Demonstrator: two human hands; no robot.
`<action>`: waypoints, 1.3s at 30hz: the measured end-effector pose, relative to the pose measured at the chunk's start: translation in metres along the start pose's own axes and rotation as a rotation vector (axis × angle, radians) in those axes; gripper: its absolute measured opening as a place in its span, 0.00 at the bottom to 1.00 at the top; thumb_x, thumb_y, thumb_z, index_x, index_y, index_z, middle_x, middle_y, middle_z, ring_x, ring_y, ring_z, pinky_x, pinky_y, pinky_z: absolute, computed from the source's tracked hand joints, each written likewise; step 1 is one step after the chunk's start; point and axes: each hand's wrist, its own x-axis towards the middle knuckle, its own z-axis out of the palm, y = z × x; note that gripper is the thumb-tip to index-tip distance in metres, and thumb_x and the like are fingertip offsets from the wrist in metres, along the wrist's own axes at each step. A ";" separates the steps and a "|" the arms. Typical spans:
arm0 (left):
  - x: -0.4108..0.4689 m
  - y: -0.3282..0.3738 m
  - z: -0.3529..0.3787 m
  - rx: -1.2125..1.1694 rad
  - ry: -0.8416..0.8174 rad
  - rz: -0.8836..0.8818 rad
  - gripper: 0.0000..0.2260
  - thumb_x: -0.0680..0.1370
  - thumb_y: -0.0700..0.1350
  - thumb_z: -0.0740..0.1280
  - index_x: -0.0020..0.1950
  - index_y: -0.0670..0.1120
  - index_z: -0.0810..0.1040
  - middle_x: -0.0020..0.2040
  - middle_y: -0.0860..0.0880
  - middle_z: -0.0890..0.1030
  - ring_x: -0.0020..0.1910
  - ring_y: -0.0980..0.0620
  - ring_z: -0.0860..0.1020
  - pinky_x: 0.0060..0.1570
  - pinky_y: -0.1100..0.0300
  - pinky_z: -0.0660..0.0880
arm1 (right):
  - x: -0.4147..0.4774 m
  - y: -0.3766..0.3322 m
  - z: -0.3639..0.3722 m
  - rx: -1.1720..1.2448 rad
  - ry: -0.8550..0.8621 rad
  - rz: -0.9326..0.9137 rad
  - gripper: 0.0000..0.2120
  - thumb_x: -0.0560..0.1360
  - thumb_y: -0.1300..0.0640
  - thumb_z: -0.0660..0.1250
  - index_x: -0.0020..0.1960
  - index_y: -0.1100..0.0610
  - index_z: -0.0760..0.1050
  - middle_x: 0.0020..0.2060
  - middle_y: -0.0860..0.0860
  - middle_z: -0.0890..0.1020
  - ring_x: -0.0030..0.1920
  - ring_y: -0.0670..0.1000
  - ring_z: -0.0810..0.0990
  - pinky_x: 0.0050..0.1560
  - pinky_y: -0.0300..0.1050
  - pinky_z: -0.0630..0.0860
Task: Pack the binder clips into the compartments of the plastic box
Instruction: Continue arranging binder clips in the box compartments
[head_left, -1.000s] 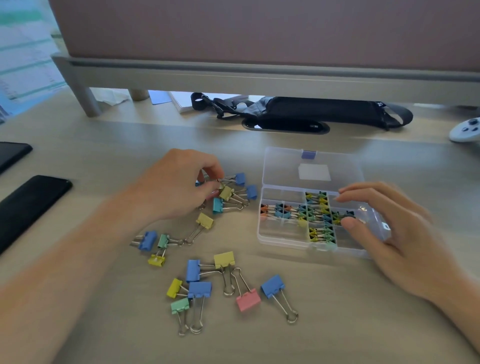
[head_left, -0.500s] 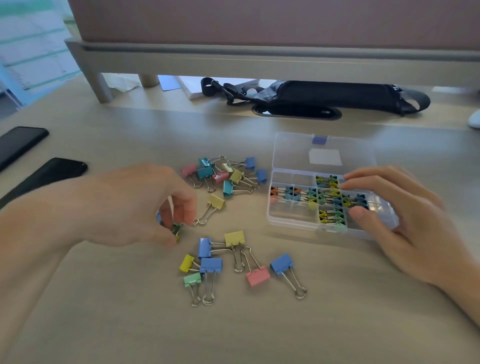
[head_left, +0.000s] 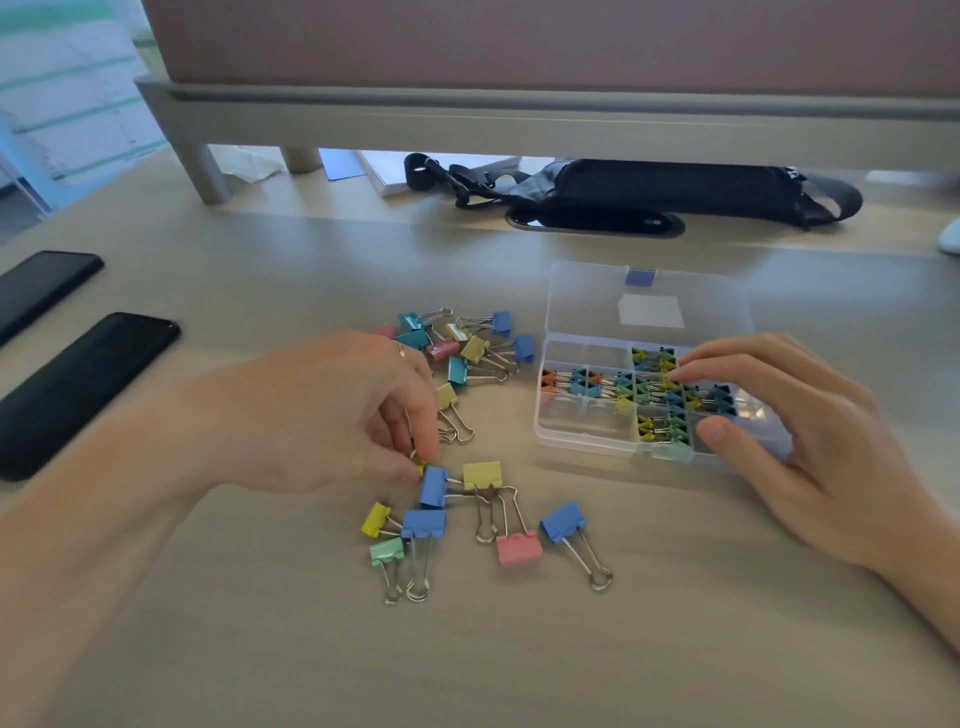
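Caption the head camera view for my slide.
Left hand pinches a small yellow clip among loose binder clips; right hand rests on the partly filled plastic box.

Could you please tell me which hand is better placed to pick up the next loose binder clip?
Left. The left hand is down among the loose clips, seemingly pinching a small yellow clip beside a blue clip; the right hand rests on the plastic box, apart from them.

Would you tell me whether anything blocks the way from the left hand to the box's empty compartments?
Nothing visible: the lid is open, and the right hand covers only the plastic box's right end.
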 end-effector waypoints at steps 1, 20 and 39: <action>0.000 0.002 -0.002 -0.042 0.015 0.013 0.06 0.71 0.45 0.80 0.40 0.55 0.86 0.48 0.57 0.82 0.42 0.59 0.84 0.46 0.61 0.80 | 0.000 -0.001 -0.001 0.006 0.008 0.005 0.17 0.82 0.49 0.62 0.61 0.59 0.82 0.59 0.50 0.82 0.61 0.51 0.80 0.65 0.37 0.71; 0.099 0.118 0.030 -0.334 0.514 0.486 0.09 0.72 0.39 0.79 0.50 0.47 0.84 0.44 0.55 0.85 0.42 0.57 0.85 0.45 0.61 0.83 | 0.033 -0.024 -0.039 0.968 0.162 0.765 0.14 0.64 0.53 0.76 0.46 0.60 0.86 0.40 0.58 0.88 0.39 0.48 0.87 0.42 0.34 0.83; 0.008 -0.002 -0.013 0.118 0.169 -0.121 0.09 0.64 0.58 0.77 0.41 0.63 0.81 0.34 0.59 0.82 0.26 0.56 0.81 0.34 0.52 0.82 | 0.012 0.021 -0.065 -0.016 -0.175 0.375 0.08 0.73 0.59 0.79 0.41 0.47 0.86 0.38 0.35 0.84 0.42 0.41 0.83 0.46 0.31 0.77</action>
